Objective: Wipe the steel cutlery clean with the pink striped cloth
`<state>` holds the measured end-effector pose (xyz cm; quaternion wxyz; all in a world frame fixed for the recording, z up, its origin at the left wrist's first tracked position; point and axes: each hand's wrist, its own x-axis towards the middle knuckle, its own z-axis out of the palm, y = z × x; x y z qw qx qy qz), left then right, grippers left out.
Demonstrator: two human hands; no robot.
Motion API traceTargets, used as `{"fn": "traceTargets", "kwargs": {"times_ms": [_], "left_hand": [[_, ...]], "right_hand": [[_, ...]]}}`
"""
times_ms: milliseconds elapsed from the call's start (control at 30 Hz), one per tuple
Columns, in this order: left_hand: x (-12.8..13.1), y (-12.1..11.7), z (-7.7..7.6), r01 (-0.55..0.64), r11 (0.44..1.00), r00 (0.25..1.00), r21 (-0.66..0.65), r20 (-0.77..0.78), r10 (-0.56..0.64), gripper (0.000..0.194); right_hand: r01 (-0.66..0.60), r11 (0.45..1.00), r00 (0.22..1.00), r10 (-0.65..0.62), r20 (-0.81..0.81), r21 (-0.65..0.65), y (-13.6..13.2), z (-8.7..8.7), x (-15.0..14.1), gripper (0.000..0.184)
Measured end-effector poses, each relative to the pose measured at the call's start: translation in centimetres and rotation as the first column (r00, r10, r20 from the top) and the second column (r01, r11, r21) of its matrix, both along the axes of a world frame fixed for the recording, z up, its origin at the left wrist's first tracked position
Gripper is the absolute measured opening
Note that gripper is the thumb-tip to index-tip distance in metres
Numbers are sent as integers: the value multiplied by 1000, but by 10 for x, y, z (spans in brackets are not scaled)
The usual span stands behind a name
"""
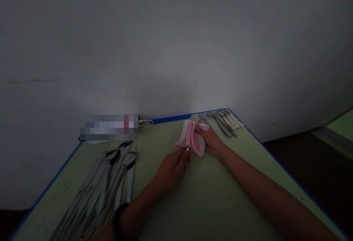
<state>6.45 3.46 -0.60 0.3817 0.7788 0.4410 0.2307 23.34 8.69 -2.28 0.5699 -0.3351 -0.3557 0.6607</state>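
My left hand (173, 164) is closed in a pinch on the thin metal handle of what looks like a spoon (188, 148). A pink-and-white striped cloth (189, 135) is folded around that utensil and covers most of it. My right hand (211, 140) grips the cloth from the right side, with its fingers partly hidden behind the folds. Both hands are close together above the middle of the table. To the left lies a loose pile of metal spoons (129, 159), their handles toward me. Past my right hand, several spoons (222, 124) lie side by side, some with white handles.
The pale green table (220, 197) has a blue edge and stands against a grey wall (176, 50). At its back left corner sits a blurred-out box-like object (110, 128) with a white cord loop (147, 122). Dark floor shows on the right.
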Motion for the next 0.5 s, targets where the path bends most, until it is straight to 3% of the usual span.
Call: {"fn": "traceTargets", "kwargs": {"times_ms": [233, 500], "left_hand": [[1, -2, 1, 4, 993, 992, 121, -122, 11, 33], [2, -3, 0, 27, 988, 986, 155, -169, 0, 31]], "right_hand": [[31, 999, 999, -32, -5, -43, -1, 3, 0, 27], [39, 998, 999, -39, -8, -55, -2, 6, 0, 26]]}}
